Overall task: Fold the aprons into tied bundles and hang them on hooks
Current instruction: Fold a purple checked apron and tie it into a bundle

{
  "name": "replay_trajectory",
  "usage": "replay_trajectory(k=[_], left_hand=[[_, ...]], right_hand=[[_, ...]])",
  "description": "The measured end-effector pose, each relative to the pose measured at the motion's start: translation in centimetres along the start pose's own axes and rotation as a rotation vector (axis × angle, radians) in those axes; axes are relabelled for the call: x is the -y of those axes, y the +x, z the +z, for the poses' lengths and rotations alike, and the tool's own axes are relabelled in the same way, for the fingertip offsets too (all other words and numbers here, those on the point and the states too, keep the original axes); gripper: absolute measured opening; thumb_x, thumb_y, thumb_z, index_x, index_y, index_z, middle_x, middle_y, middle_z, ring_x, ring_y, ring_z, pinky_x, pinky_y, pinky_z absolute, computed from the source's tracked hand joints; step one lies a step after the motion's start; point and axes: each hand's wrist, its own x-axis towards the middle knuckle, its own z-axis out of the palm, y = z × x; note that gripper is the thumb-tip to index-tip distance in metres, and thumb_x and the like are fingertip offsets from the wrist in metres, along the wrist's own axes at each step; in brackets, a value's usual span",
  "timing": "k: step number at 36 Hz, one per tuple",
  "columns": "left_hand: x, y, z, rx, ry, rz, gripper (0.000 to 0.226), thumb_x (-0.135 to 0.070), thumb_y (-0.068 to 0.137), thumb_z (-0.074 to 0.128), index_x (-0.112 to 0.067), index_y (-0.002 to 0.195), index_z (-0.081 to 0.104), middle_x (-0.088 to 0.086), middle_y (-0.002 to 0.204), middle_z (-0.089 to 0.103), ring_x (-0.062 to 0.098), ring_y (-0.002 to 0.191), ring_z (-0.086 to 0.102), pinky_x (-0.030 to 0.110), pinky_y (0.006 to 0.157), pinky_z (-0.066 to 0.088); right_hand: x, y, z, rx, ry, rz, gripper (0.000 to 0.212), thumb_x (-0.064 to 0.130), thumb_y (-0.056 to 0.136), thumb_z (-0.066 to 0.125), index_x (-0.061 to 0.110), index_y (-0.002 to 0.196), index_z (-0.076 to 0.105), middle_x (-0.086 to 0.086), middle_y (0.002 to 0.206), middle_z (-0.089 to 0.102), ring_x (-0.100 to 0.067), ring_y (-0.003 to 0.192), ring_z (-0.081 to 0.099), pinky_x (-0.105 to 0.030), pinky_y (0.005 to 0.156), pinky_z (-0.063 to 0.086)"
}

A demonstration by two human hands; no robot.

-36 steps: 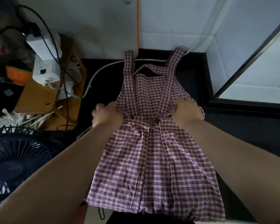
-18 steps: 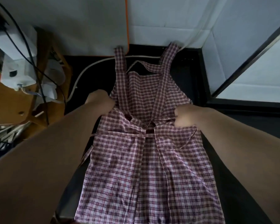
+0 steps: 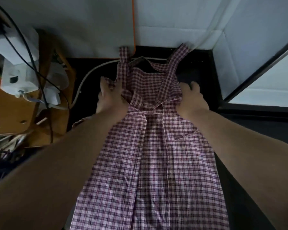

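on the black table (image 3: 200, 72) under the white wall (image 3: 173, 22), i see the checked apron (image 3: 156, 155) spread flat; my left hand (image 3: 112, 98) and right hand (image 3: 192, 99) each grip its waist edges.

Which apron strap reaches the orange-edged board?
The left strap of the apron; it ends at the orange-edged board, while the right strap ends by the white wall.

One checked apron (image 3: 156, 163), with two shoulder straps, the left strap (image 3: 123, 54) and the right strap (image 3: 180, 53); one waist tie (image 3: 150, 112); one patch pocket (image 3: 186, 133). Two hands: left hand (image 3: 112, 98), right hand (image 3: 192, 101). One white cable (image 3: 88, 75). One orange-edged grey board (image 3: 90, 30).
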Motion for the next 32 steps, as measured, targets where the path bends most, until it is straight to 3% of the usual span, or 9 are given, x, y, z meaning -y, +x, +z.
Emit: replay_trajectory(k=[3,7,9,12,15,18,23,29,32], left_hand=[[-0.2,-4.2,1.9,-0.085,0.075,0.128,0.04,-0.033,0.096,0.049,-0.02,0.134,0.043,0.01,0.145,0.024,0.031,0.121,0.042,0.037,0.076,0.044],[1.8,-8.3,4.6,0.267,0.125,0.105,0.044,-0.058,0.086,0.058,-0.022,0.109,0.047,0.0,0.102,0.06,0.021,0.082,0.059,0.035,0.065,0.052],[3.0,-9.9,5.8,0.336,0.194,0.051,0.06,-0.076,0.07,0.058,-0.025,0.101,0.051,-0.004,0.096,0.062,0.019,0.083,0.06,0.038,0.073,0.056],[3.2,-11.0,6.8,0.333,0.239,0.014,0.086,-0.087,0.054,0.054,-0.026,0.114,0.053,-0.005,0.104,0.061,0.019,0.09,0.061,0.038,0.073,0.055],[2.8,-12.0,7.3,0.304,0.303,-0.013,0.085,-0.082,0.064,0.057,-0.02,0.121,0.051,0.0,0.115,0.059,0.023,0.101,0.059,0.033,0.071,0.048],[2.4,-12.7,7.1,0.262,0.347,-0.023,0.067,-0.074,0.077,0.054,-0.018,0.114,0.055,0.0,0.106,0.062,0.022,0.094,0.061,0.031,0.064,0.044],[2.1,-14.0,6.5,0.283,0.331,0.031,0.034,-0.044,0.097,0.041,-0.015,0.098,0.059,0.001,0.087,0.061,0.019,0.073,0.057,0.026,0.054,0.04],[0.8,-13.7,5.9,0.351,-0.595,-0.104,0.032,-0.028,0.099,0.046,-0.012,0.074,0.054,0.006,0.066,0.059,0.018,0.054,0.054,0.029,0.053,0.046],[0.8,-13.1,5.8,0.339,-0.601,-0.046,0.031,-0.034,0.1,0.047,-0.011,0.081,0.058,0.004,0.07,0.063,0.013,0.055,0.061,0.028,0.054,0.053]], right_hand=[[0.4,-2.6,1.5,-0.141,0.022,-0.076,0.057,0.016,0.088,0.057,0.018,0.139,0.032,-0.015,0.144,0.024,-0.034,0.126,0.035,-0.045,0.096,0.042],[0.4,-6.4,3.6,-0.164,-0.167,-0.269,0.027,0.035,0.091,0.053,0.014,0.108,0.055,-0.007,0.109,0.054,-0.026,0.104,0.051,-0.036,0.083,0.043],[0.3,-7.9,4.6,-0.067,-0.334,-0.28,0.034,0.052,0.09,0.049,0.02,0.08,0.05,0.003,0.079,0.055,-0.021,0.082,0.055,-0.031,0.07,0.042],[0.4,-9.0,5.6,0.256,-0.274,-0.044,0.045,0.065,0.086,0.047,0.02,0.08,0.05,0.005,0.074,0.056,-0.017,0.071,0.056,-0.03,0.063,0.048],[0.3,-10.1,6.3,0.439,-0.207,0.119,0.045,0.059,0.09,0.047,0.016,0.077,0.053,0.0,0.076,0.058,-0.018,0.073,0.059,-0.035,0.074,0.053],[0.3,-10.7,6.5,0.476,-0.117,0.096,0.039,0.04,0.097,0.044,0.015,0.068,0.049,0.0,0.07,0.052,-0.014,0.061,0.051,-0.024,0.052,0.042],[0.1,-11.3,6.6,0.485,-0.122,0.037,0.029,0.012,0.095,0.043,0.012,0.069,0.055,0.0,0.074,0.057,-0.015,0.063,0.054,-0.021,0.049,0.038],[1.6,-12.0,6.4,0.442,0.019,-0.114,0.036,0.026,0.1,0.041,0.017,0.065,0.045,0.0,0.065,0.049,-0.011,0.056,0.046,-0.023,0.045,0.031],[2.1,-12.1,5.9,0.348,0.138,-0.142,0.038,0.027,0.099,0.043,0.014,0.063,0.046,-0.002,0.065,0.048,-0.013,0.055,0.045,-0.023,0.046,0.029]])
